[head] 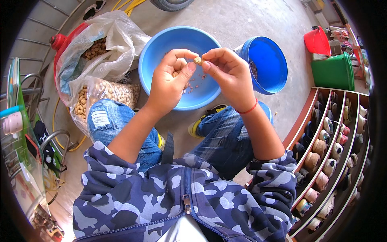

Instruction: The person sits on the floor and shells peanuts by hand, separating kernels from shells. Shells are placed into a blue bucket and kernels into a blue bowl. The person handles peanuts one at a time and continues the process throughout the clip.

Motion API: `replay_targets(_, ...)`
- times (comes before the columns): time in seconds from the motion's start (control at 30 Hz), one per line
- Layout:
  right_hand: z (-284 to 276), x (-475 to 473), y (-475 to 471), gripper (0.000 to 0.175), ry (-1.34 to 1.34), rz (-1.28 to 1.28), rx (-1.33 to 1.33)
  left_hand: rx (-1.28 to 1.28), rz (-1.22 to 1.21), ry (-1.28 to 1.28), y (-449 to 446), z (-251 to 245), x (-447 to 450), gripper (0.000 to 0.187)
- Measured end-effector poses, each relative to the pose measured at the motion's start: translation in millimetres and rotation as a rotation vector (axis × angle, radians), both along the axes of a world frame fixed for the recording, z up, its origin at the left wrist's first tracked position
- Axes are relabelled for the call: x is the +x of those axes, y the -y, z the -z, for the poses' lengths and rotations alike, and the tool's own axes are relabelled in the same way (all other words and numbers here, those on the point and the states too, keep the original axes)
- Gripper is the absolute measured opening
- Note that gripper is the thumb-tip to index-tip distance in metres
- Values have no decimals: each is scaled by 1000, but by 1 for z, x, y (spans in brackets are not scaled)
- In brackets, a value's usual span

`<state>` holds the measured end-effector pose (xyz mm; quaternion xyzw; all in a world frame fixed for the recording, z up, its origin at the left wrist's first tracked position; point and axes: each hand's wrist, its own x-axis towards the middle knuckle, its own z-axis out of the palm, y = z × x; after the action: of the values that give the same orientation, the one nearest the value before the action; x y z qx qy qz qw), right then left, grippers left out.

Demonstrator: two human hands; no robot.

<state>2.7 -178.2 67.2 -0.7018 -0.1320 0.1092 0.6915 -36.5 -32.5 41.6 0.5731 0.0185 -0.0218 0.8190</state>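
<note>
Above a light blue plastic basin [181, 103], my left hand [170, 78] and my right hand [231, 77] pinch one unshelled peanut [198, 61] between their thumbs and fingertips. More peanuts [175, 74] show inside the curled fingers of my left hand. Pinkish shelled kernels [196, 86] lie scattered on the basin's bottom. A deep blue bucket [267, 65] stands to the right of the basin, with dark, small contents partly visible inside; what they are cannot be told.
An open woven sack [121, 39] and a clear bag of unshelled peanuts [116, 92] sit at the left. A shoe rack [329, 142] fills the right side. Beyond it stand a green bin [332, 71] and a red bucket [317, 41]. A tyre [171, 3] is at the top.
</note>
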Motion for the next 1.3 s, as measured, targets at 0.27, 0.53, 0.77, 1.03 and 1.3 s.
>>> replay_targets(0.27, 5, 3, 0, 10, 269, 50, -109, 35, -15, -21, 3, 4, 2, 17)
replay_targets(0.53, 3, -2, -5, 18, -9, 38, 29, -136, 10, -96, 4, 2, -1, 18)
replay_targets(0.77, 3, 0, -3, 17, 32, -34, 142, -316, 155, -175, -1, 3, 0, 22)
replay_targets(1.03, -1, -4, -4, 17, -133, -49, 175, -121, 19, -118, 4, -3, 0, 17)
replay_targets(1.3, 3, -4, -5, 16, -109, -2, 105, 131, -76, 69, 7, 3, -2, 20)
